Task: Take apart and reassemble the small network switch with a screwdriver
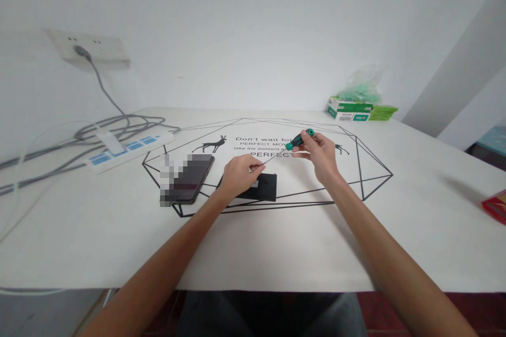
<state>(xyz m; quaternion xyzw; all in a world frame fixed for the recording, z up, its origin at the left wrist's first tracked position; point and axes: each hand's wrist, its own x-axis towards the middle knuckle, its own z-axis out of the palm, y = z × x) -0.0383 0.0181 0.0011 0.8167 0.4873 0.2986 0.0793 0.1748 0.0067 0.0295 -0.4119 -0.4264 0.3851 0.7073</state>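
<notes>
A screwdriver (293, 144) with a green and black handle slants down to the left. My right hand (322, 155) is closed around its handle, keeping it raised above the table. At the other end, the fingertips of my left hand (241, 174) pinch the thin metal shaft near its tip; the tip itself is hidden, and I cannot tell whether a small part is there too. Under my left hand lies a flat black rectangular case (269, 187) with a small pale label, partly covered by the hand. Left of it rests a dark smartphone (193, 179), partly pixelated.
On the left are a white power strip (130, 151) with a plugged-in white adapter (112, 142) and coiled grey cables (103, 126). Green and white boxes (348, 108) under a plastic bag (361, 84) stand at the back right. A red packet (496, 205) lies at the right edge.
</notes>
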